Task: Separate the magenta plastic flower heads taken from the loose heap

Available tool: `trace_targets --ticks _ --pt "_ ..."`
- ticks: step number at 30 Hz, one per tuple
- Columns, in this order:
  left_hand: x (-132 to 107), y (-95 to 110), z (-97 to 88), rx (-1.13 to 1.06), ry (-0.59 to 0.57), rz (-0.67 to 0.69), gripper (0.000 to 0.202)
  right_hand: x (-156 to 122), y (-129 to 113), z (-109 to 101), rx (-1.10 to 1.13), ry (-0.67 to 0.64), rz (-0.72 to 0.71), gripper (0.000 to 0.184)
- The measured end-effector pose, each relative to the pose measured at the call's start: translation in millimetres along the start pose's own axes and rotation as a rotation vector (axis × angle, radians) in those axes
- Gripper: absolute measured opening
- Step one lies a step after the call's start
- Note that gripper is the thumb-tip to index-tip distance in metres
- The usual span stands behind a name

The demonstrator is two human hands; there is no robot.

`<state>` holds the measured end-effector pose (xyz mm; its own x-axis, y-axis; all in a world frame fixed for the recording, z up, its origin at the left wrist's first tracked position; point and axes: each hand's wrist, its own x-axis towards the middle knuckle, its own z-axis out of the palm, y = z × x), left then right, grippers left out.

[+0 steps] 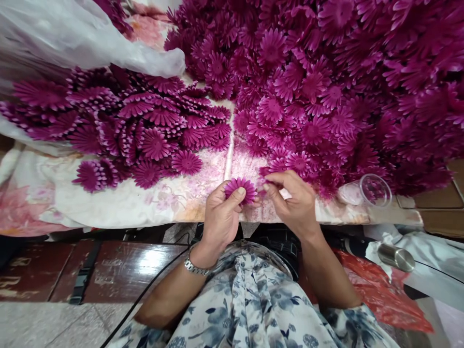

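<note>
My left hand [220, 217] is closed around a magenta fabric flower [242, 187], thumb pressed on its lower edge, at the near edge of the cloth-covered table [119, 203]. My right hand [293, 200] sits just right of it with fingers pinched together by the flower's right side; what it pinches is too small to make out. A large heap of the same flowers [326, 82] rises right behind the right hand. A flatter pile of layered petal pieces [137, 125] lies to the left.
A clear plastic cup [369, 189] lies on its side at the table's right edge. A white plastic bag [72, 38] covers the far left. Below the table are a metal cylinder [396, 257], red plastic [380, 295] and a dark wooden bench [119, 270].
</note>
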<state>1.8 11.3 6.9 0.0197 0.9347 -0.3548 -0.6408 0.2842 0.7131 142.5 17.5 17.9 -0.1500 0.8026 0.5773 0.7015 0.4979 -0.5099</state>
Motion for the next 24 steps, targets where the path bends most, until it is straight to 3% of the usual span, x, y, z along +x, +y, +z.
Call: trace_targets --ticks 3,6,8,13,16,24 --pt "1.9 4.4 -3.8 -0.01 0.001 0.004 0.019 15.9 19.4 -18.0 -0.292 0.118 0.0 0.013" --pt "2.4 5.6 -4.2 -0.026 -0.011 -0.044 0.017 24.4 24.5 -27.9 -0.502 0.179 0.031 0.03" --pt "1.8 4.5 -3.0 -0.034 -0.019 -0.093 0.017 21.1 16.5 -23.7 -0.401 0.161 0.023 0.029" --pt "-1.4 0.5 -0.5 -0.089 0.025 -0.104 0.018 -0.6 -9.5 6.6 0.029 -0.148 -0.01 0.012" --pt "-3.4 -1.4 -2.6 -0.026 0.013 -0.122 0.017 -5.7 -11.3 13.6 0.031 -0.154 0.026 0.007" --pt "-6.1 -2.1 -5.2 0.059 -0.047 -0.106 0.02 -2.6 -8.6 7.4 0.102 -0.186 0.054 0.01"
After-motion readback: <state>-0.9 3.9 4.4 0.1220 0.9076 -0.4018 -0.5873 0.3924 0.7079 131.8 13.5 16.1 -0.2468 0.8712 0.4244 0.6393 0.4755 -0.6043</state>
